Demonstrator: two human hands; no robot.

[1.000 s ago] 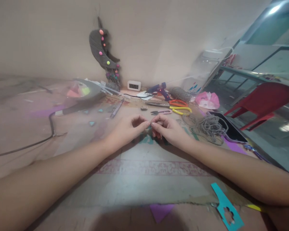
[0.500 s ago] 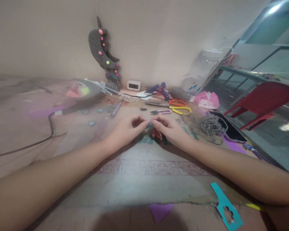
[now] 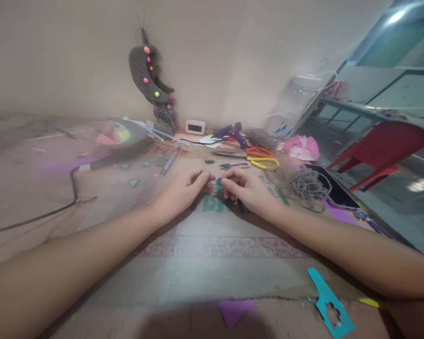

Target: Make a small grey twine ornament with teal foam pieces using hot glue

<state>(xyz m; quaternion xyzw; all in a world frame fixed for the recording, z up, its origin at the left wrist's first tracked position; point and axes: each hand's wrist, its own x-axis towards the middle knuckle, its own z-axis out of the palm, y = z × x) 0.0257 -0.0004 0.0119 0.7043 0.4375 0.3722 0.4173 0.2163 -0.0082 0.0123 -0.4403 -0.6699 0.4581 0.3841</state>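
Note:
Over the middle of the cardboard sheet my two hands face each other, fingertips a little apart. My right hand pinches a small teal piece between thumb and forefinger; its exact shape is too small to tell. Thumb against curled fingers, my left hand is closed just left of that piece, and anything inside it is hidden. Beyond the hands lie small pink thread snips and a small dark grey object. Several small teal pieces rest left of my left hand.
Orange-handled scissors, yellow-handled pliers, a glue gun and a white clock stand or lie at the back. Grey cord overlaps a phone on the right. A cut teal sheet lies near the front.
My left hand has drawn back slightly to the left, away from the teal piece. My right hand keeps the piece at nearly the same spot.

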